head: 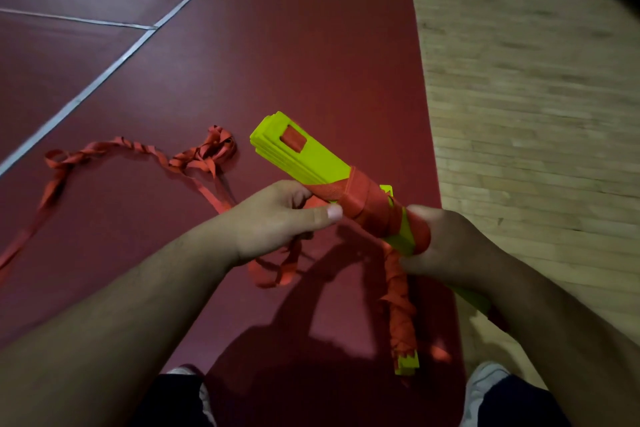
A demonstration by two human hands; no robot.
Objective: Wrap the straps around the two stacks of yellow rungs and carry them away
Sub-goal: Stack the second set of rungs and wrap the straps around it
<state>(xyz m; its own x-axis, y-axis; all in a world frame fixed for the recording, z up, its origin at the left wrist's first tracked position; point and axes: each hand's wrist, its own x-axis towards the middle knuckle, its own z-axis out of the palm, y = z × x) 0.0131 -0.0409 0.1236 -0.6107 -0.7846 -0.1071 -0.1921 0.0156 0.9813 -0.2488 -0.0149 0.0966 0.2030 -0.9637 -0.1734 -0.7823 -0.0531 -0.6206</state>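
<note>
The stack of yellow rungs [304, 158] is up off the floor, tilted, with red strap [363, 204] wound round its middle. The left hand [277, 218] pinches it at the wrap, thumb on top. The right hand [446, 246] is closed round the near end. A second stack [407, 362] hangs lower down. Loose strap [138, 152] trails left across the red mat [277, 62], wood floor [536, 97] on the right.

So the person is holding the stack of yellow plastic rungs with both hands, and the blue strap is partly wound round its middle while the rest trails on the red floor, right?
Nearly. The strap is orange-red, not blue. The head view shows both the left hand and right hand holding the stack of yellow plastic rungs, the flat orange-red strap partly wound round its middle, and the rest trailing on the red floor.
</note>
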